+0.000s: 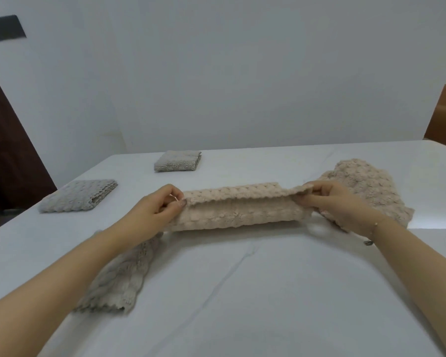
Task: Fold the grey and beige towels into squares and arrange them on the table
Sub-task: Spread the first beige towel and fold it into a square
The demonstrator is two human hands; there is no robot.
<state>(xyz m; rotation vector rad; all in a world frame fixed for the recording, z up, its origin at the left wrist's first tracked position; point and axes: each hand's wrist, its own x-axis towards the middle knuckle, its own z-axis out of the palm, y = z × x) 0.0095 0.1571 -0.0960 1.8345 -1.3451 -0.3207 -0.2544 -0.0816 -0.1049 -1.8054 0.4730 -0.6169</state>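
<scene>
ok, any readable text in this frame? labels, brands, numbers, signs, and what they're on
None: no text is readable anywhere in the head view.
Beige towel held by both hands: no visible label or print.
Two folded grey towels: no tags showing.
Dark square panel on the wall: blank.

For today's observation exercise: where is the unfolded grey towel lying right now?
In the head view, the unfolded grey towel lies on the table at near left, partly under the left forearm, just below the beige towel held by both hands.
</scene>
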